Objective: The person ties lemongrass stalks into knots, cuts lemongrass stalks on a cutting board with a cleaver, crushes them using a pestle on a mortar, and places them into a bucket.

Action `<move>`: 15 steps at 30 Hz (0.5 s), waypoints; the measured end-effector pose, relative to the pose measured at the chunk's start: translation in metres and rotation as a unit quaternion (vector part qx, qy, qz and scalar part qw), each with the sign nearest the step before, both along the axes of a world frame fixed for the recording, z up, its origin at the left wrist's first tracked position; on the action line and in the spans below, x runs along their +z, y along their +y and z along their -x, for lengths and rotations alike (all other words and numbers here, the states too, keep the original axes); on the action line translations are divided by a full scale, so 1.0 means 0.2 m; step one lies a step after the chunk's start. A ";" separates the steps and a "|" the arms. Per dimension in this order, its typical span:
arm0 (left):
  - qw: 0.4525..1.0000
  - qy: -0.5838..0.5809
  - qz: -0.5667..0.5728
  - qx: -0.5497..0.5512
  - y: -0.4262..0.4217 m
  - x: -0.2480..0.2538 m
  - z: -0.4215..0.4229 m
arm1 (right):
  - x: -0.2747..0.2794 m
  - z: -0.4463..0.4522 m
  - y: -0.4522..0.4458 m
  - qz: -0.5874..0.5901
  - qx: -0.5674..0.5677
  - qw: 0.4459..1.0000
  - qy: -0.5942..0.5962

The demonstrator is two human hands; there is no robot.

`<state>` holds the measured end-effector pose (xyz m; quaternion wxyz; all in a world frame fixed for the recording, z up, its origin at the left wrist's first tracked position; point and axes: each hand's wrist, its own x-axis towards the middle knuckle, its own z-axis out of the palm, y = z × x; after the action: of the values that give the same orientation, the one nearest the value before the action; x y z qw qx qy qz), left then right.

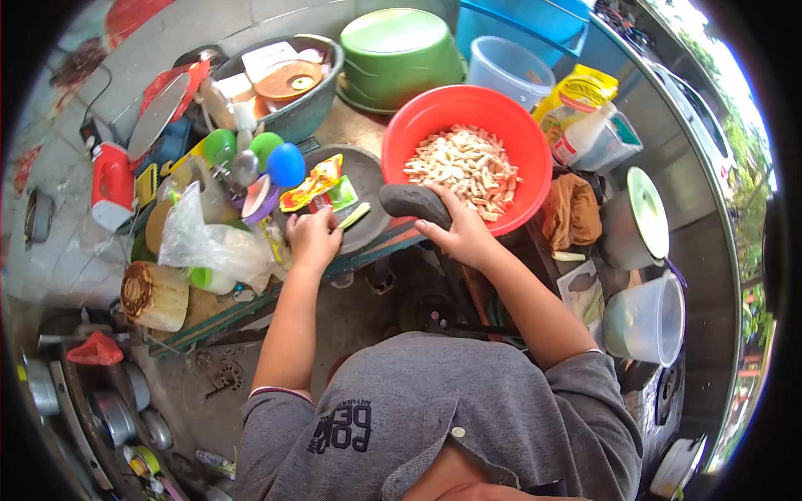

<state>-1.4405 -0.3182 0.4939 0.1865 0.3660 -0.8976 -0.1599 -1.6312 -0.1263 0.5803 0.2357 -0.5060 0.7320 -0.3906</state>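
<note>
My right hand (462, 232) is wrapped round a dark stone pestle (411, 205), held sideways over the right edge of a round, shallow stone mortar (365, 232). My left hand (314, 240) is at the mortar's near left side, fingers curled together against the packets there; what they grip, if anything, is hidden. In the mortar lie a yellow-and-red packet (313, 184), a small green packet (342, 194) and a pale green vegetable piece (355, 215). Right of the mortar, a red basin (537, 159) holds many pale, short, finger-like pieces (464, 167).
A clear plastic bag (196, 238), a blue cup (286, 164) and green cups crowd the left. Behind stand a dark tub (322, 104) of dishes and an upturned green basin (397, 50). A clear bucket (643, 317) and a lidded pot (631, 230) are at right.
</note>
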 end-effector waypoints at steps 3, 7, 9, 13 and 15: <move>0.981 0.153 -0.121 -0.023 -0.01 0.05 0.02 | 0.06 0.03 0.42 -0.022 -0.058 0.994 -0.087; 0.922 0.266 -0.275 -0.062 0.20 0.35 0.21 | -0.04 0.00 0.98 -0.046 -0.145 0.981 -0.118; 0.869 0.318 -0.353 -0.135 0.42 0.54 0.42 | -0.09 -0.03 1.22 -0.050 -0.196 0.971 -0.130; 0.786 0.254 -0.433 -0.361 0.96 0.80 0.90 | -0.20 -0.13 1.60 -0.051 -0.305 0.945 -0.105; 0.745 0.200 -0.444 -0.456 1.27 0.87 1.14 | -0.17 -0.16 1.72 -0.048 -0.337 0.931 -0.130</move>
<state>-1.6690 -0.0650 0.6670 0.0832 -0.0854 -0.7270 -0.6762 -1.5994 0.2182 0.5458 0.2078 -0.1625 0.8403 -0.4736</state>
